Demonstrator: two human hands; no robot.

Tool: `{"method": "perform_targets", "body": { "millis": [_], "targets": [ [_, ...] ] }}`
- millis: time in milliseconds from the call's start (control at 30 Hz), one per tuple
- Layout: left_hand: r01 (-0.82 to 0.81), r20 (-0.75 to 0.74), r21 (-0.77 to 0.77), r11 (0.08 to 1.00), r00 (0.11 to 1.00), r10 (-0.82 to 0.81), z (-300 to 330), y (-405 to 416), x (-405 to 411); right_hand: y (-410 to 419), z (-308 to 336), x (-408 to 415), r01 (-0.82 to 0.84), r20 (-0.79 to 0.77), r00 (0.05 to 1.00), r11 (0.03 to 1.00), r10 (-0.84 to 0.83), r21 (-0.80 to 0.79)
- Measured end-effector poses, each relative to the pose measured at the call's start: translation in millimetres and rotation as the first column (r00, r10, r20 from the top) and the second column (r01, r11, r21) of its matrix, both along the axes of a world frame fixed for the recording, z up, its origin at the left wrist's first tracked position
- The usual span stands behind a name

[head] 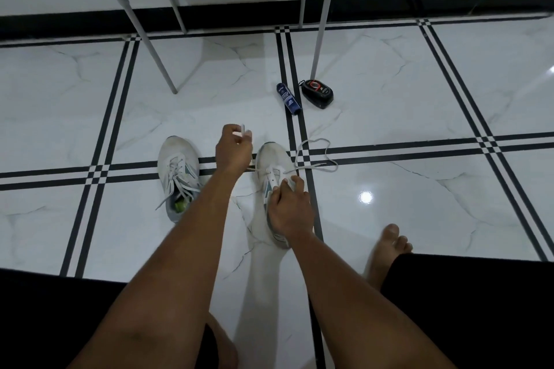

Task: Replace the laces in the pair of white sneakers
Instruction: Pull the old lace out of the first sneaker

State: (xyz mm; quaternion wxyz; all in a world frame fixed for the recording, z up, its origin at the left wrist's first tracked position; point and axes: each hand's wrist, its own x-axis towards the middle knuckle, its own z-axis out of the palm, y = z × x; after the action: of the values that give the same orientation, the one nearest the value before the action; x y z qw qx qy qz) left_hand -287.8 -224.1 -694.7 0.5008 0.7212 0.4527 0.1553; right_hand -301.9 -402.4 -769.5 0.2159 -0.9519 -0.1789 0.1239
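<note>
Right sneaker on floor, toe at 12, long axis 12–6. Right hand grips its upper. Left hand pinches lace end, w/ lace trailing to 2. Left sneaker at 9, laced.

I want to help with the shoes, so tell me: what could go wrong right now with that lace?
1. The left hand pinches one lace end high while the right hand steadies the right sneaker. If that hold loosens, the sneaker could slide on the glossy floor.
2. The loose lace curls over the floor beside the sneaker and might knot or snag as it is drawn through.
3. The bare foot sits near and could catch that lace.
</note>
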Motion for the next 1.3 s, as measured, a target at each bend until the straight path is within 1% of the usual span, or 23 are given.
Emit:
{"method": "perform_targets", "body": {
  "millis": [100,167,267,367,433,500,533,567,633,700,733,767,833,900,1000,1067,1100,1133,1167,1200,1233,1267,1300],
  "targets": [
    [0.341,-0.301,0.128,0.931,0.908,-0.291,-33,-16,-15,0,-1,0,0.01,-0.004,1.0,1.0,-0.01,0.001],
    [0.437,-0.4,0.199,0.877,0.853,-0.334,-52,-31,-26,0,-2,-1,0.008,0.014,1.0,1.0,-0.008,-0.009],
    [0.414,-0.424,0.293,0.862,0.864,-0.27,-62,-48,-33,0,-3,-1,-0.008,0.024,1.0,1.0,0.008,-0.027],
    [0.262,-0.296,0.292,0.92,0.939,-0.174,-48,-43,-24,1,-2,-1,0.0,0.027,1.0,0.999,0.001,-0.034],
    [-0.022,-0.054,0.156,0.988,0.998,0.03,-29,-30,-13,1,-2,-2,0.012,0.035,0.999,0.999,-0.011,-0.04],
    [-0.313,0.164,-0.075,0.947,0.933,0.321,-7,-12,-4,1,-2,-3,0.015,0.035,0.999,0.999,-0.014,-0.035],
    [-0.368,0.216,-0.206,0.907,0.886,0.409,-1,-3,-1,1,-1,-3,0.013,0.033,0.999,0.999,-0.012,-0.034],
    [-0.345,0.226,-0.326,0.88,0.876,0.427,3,3,-1,1,0,-2,0.008,0.027,1.0,0.999,-0.007,-0.035],
    [-0.201,0.142,-0.427,0.882,0.948,0.285,4,0,-5,1,2,-2,0.006,0.008,1.0,0.999,-0.006,-0.037],
    [-0.08,-0.006,-0.346,0.935,0.997,0.083,-9,-12,-11,1,2,-2,0.006,0.003,1.0,0.999,-0.006,-0.04],
    [-0.002,-0.086,-0.24,0.971,0.996,-0.019,-18,-21,-15,0,2,-3,0.009,0.005,1.0,0.999,-0.009,-0.04],
    [0.118,-0.175,-0.112,0.987,0.975,-0.136,-27,-29,-19,1,2,-4,0.013,0.002,1.0,0.999,-0.013,-0.035],
    [0.342,-0.316,0.097,0.935,0.901,-0.297,-47,-42,-25,0,2,-4,0.012,-0.005,1.0,1.0,-0.012,-0.025],
    [0.404,-0.372,0.241,0.882,0.878,-0.301,-56,-44,-27,0,1,-4,0.007,0.002,1.0,1.0,-0.007,-0.021],
    [0.466,-0.427,0.297,0.834,0.845,-0.32,-58,-36,-24,0,-1,-4,0.008,0.03,1.0,1.0,-0.007,-0.027],
    [0.488,-0.411,0.331,0.808,0.845,-0.341,-54,-31,-23,1,-2,-4,0.015,0.024,1.0,0.999,-0.014,-0.031],
    [0.414,-0.336,0.343,0.843,0.893,-0.301,-49,-29,-21,2,-2,-4,0.02,0.019,1.0,0.999,-0.02,-0.037],
    [0.27,-0.225,0.328,0.905,0.953,-0.202,-43,-24,-18,2,-3,-5,0.027,0.02,0.999,0.999,-0.027,-0.044],
    [0.066,-0.09,0.262,0.963,0.995,-0.043,-33,-18,-13,2,-4,-5,0.035,0.032,0.999,0.998,-0.034,-0.047],
    [-0.161,0.041,0.111,0.981,0.987,0.158,-25,-9,-7,2,-5,-6,0.043,0.051,0.998,0.998,-0.04,-0.047],
    [-0.336,0.137,-0.101,0.936,0.928,0.348,-17,1,-2,3,-5,-6,0.049,0.066,0.997,0.998,-0.046,-0.045],
    [-0.413,0.164,-0.272,0.869,0.87,0.465,-10,10,2,3,-6,-7,0.052,0.073,0.996,0.998,-0.049,-0.045],
    [-0.394,0.15,-0.332,0.857,0.875,0.46,-5,15,4,4,-6,-7,0.054,0.073,0.996,0.997,-0.051,-0.048]
  ]
}}
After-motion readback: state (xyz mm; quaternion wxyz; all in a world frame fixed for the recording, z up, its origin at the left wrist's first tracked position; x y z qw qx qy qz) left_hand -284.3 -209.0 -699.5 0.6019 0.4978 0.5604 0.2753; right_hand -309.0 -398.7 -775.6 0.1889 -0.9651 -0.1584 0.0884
